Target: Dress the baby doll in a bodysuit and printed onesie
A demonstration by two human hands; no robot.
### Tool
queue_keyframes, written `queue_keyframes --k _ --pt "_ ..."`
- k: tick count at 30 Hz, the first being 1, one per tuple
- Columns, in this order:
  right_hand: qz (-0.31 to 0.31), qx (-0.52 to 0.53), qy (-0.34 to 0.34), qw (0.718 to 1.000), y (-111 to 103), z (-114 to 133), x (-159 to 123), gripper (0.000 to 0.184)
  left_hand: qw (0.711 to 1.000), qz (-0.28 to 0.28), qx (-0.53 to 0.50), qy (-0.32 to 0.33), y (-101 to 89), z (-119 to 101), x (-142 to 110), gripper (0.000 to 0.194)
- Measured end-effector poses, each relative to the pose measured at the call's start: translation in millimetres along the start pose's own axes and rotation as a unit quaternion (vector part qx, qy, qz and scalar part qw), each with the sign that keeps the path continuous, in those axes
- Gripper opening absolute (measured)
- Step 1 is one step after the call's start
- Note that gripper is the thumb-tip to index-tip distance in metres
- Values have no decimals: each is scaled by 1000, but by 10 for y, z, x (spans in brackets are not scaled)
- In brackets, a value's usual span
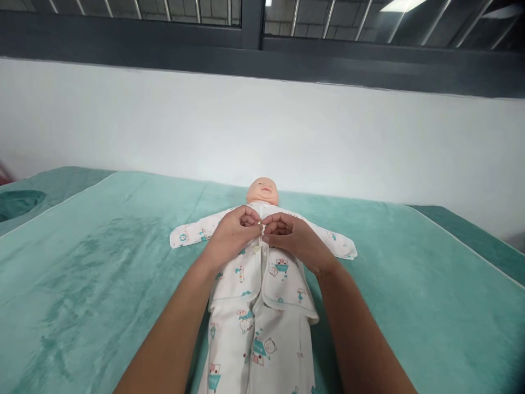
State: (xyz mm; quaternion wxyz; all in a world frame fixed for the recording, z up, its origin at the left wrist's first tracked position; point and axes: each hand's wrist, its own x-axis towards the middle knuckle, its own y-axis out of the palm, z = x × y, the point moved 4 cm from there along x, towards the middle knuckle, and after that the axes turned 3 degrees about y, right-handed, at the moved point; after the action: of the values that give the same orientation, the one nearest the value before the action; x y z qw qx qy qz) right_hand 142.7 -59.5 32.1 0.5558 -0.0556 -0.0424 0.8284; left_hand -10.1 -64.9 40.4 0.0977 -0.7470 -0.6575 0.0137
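Note:
A baby doll (263,191) lies on its back, head away from me, in a white printed jacket (283,276) and matching trousers (273,350). Both sleeves stretch out to the sides. At the chest, my left hand (238,227) pinches one front edge of the jacket between thumb and fingers. Close against it, my right hand (293,235) pinches the opposite edge. The fingertips nearly meet at the upper front opening. A small button (256,249) shows just below them. Lower down, the jacket's front edges hang apart. My fingers hide the fastening between them.
A green plush cover (102,284) spreads under the doll, with pale seams near both sides. Behind it rises a white wall (262,131), topped by a dark window frame (252,44) with metal bars. A darker green round patch (20,202) appears at far left.

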Motion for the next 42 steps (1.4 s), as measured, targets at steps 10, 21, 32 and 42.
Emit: queue_keyframes --k 10,21,32,42 --pt "-10 77 -8 997 -10 -30 24 18 999 5 -39 0 -24 -3 5 15" --pt "-46 140 -20 989 -23 -68 55 19 994 12 78 77 -103 -19 3 21" --pt "6 -309 64 949 190 283 -345 41 977 201 76 1 -236 -88 -130 25" --pt "4 -421 54 905 254 272 -409 18 969 198 137 52 -141 -109 -193 16"
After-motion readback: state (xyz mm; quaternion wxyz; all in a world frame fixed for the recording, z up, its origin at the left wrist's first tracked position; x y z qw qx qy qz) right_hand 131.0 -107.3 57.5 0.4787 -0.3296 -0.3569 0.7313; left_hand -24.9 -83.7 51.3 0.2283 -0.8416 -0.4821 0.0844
